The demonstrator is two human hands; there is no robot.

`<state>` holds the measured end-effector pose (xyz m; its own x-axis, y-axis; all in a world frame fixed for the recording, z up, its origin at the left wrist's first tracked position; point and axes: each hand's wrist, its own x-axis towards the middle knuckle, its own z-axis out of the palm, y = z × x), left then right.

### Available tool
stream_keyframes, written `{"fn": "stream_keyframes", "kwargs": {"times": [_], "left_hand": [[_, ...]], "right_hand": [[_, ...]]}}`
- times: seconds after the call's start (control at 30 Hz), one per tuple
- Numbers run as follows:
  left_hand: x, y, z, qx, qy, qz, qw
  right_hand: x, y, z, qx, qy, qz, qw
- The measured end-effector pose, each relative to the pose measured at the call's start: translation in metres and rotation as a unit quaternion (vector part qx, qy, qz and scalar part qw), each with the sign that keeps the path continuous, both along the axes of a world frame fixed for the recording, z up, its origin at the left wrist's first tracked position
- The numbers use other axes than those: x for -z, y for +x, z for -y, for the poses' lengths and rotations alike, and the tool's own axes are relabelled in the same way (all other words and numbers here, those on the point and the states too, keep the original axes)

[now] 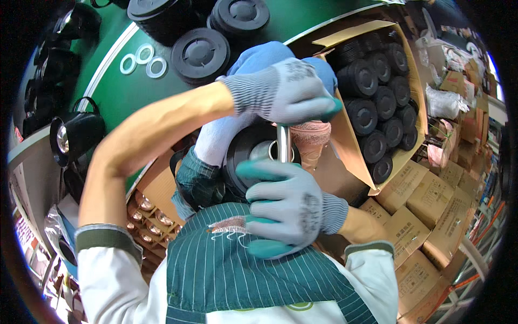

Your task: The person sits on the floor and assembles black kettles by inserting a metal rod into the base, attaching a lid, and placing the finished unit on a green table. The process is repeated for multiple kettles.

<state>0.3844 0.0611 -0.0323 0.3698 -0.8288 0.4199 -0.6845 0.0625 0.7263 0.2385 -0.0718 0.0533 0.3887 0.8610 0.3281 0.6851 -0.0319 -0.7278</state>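
Note:
My left hand, in a grey glove with teal palm coating, is closed around the upper end of a shiny metal rod. The rod runs down toward my right hand, gloved alike, whose fingers curl over its lower part and hide it. Beneath the rod, between my knees, stands a round black container with a metal ring at its mouth. Part of that mouth is covered by my right fingers. A pinkish cloth-like piece lies just right of the rod.
On the green table lie several pale rings and stacked black round lids. An open carton at the right holds several black round parts. Closed boxes pile behind it. Left stands a black handled pot; a divided carton holds shiny parts.

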Motion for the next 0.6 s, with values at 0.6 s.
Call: {"fn": "stream_keyframes", "kwargs": {"times": [0.6], "left_hand": [[0.077, -0.126, -0.253, -0.722, 0.267, -0.169, 0.615]], "right_hand": [[-0.007, -0.043, 0.025, 0.474, 0.052, -0.01, 0.879]]}}
